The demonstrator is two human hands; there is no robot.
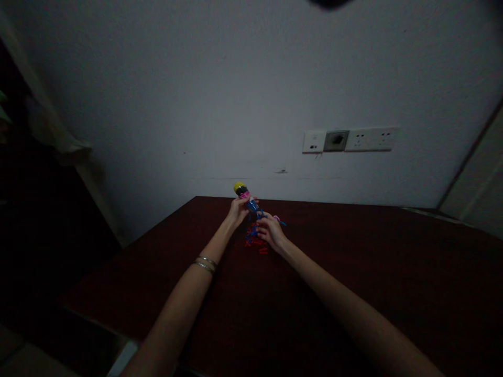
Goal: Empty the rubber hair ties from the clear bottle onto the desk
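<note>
My left hand [237,212] is closed around a tilted bottle-like container [252,204] with a yellow rounded top, a dark band, a pink part and a clear bluish body. Its yellow end points up and left, away from me. Close to the lower end is my right hand [270,230], with curled fingers around something too small and dark to make out. Small red and blue pieces [253,238] lie in a loose pile on the table below the hands. A pink ring-like bit [276,218] and a blue strip [283,223] show just beyond the right hand.
The dark reddish-brown table [346,262] meets a pale wall [236,104] at its back edge. Wall sockets [369,140] and a switch plate [313,142] sit above it to the right. At the far left hangs pale cloth [58,131] beside a dark area.
</note>
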